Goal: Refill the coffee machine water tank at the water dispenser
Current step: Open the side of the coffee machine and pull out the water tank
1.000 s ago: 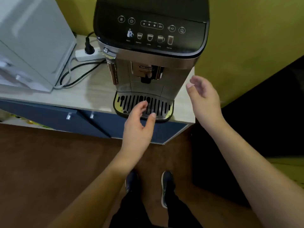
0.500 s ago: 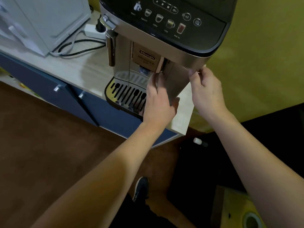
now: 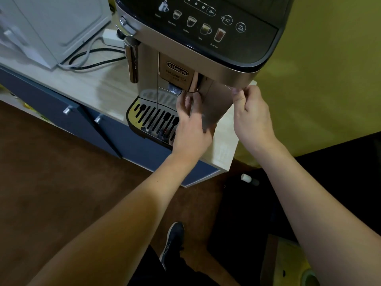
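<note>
A silver and black coffee machine (image 3: 198,38) stands at the right end of a light wooden counter (image 3: 78,83). Its water tank (image 3: 216,104) is the silver front-right panel beside the spout. My left hand (image 3: 191,124) grips the tank's left edge, just right of the drip tray (image 3: 152,118). My right hand (image 3: 251,114) pinches the tank's upper right corner under the machine's top. The tank still sits in the machine body.
A white appliance (image 3: 51,27) stands at the counter's left, with a power strip (image 3: 111,38) and cables (image 3: 90,60) behind. Blue cabinet doors (image 3: 61,112) sit below. A yellow wall (image 3: 319,79) is right of the machine. My shoe (image 3: 173,238) is on the brown floor.
Both hands have come from hovering in front of the machine onto the tank's two edges. The view has moved closer and tilted to the right.
</note>
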